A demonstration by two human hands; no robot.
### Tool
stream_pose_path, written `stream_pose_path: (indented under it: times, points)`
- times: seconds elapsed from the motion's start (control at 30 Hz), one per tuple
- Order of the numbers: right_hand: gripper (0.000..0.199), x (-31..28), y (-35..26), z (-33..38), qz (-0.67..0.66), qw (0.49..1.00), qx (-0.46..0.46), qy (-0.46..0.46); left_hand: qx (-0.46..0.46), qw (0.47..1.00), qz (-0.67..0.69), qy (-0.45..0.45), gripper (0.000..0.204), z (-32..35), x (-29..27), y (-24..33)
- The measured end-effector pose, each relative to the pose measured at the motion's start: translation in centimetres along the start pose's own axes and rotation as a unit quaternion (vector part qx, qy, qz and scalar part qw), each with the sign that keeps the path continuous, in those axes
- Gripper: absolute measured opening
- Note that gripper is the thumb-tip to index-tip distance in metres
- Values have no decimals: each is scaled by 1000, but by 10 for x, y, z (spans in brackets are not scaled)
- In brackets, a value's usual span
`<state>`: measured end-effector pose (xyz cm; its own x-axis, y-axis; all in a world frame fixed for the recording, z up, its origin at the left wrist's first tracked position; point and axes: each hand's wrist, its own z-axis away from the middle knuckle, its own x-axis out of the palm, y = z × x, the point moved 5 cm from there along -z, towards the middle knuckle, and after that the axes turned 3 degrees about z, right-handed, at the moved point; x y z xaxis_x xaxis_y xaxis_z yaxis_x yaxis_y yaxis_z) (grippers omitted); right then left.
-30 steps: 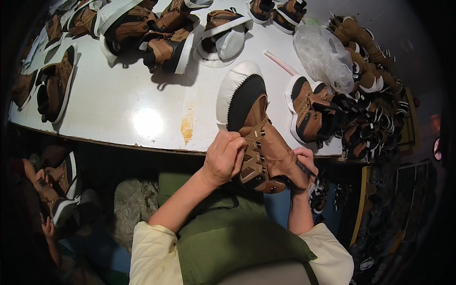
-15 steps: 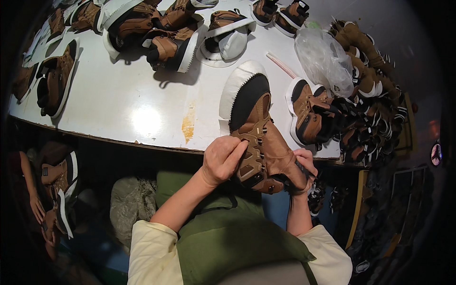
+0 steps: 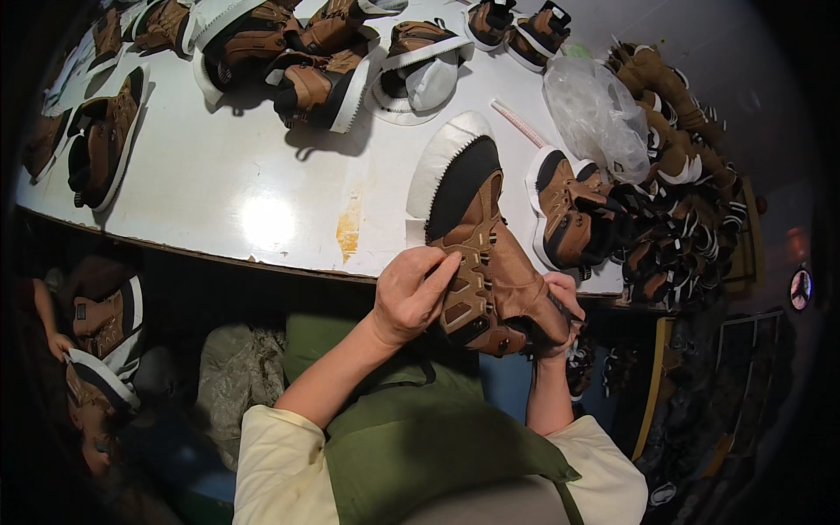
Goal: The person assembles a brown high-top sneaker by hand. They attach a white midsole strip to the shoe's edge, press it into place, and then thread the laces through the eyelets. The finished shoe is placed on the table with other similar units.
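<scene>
One brown shoe point(image 3: 473, 236), held across the desk point(image 3: 188, 192) edge; left hand point(image 3: 407, 293) pinched its eyelet flap point(image 3: 468, 289), right hand point(image 3: 567, 300) clasped its tongue point(image 3: 518, 280), fingers point(image 3: 442, 276) closed on both; uneven tugging probably risked strained seams.

You've a wide open run on the surface point(image 3: 210, 175) L of the held hiking shoe point(image 3: 477, 229), btwn it & the L-side shoe point(image 3: 109, 136), from front edge back to the shoe cluster point(image 3: 319, 87). R is tight: just a narrow gap btwn the held hiking shoe & the R-side shoe point(image 3: 570, 213), w/ a pink-white strip point(image 3: 519, 123) at the gap's far end. Behind that, clear plastic bag point(image 3: 595, 114); far R, shoe heap point(image 3: 691, 166) blocks you. Your L grip point(image 3: 411, 295) & R grip point(image 3: 564, 302) take up the near side. Below surface, far L, co-worker's hand point(image 3: 58, 344) in the way.
</scene>
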<state>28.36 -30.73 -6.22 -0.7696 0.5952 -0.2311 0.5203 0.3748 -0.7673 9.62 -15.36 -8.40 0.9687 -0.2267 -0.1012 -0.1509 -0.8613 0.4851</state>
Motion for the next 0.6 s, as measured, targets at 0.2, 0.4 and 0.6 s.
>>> stream_pose_path:
  times: [0.2, 0.4, 0.6]
  points:
    - [29, -3, 6, 2, -24, 999, 24, 14, 25, 1000, 2, -1, 35, -1, -1, 1]
    - [28, -1, 3, -5, -8, 1000, 15, 19, 18, 1000, 13, 4, 37, -2, 1, 1]
    - [38, -3, 8, -3, -11, 999, 20, 30, 3, 1000, 3, 2, 34, -4, 2, 3]
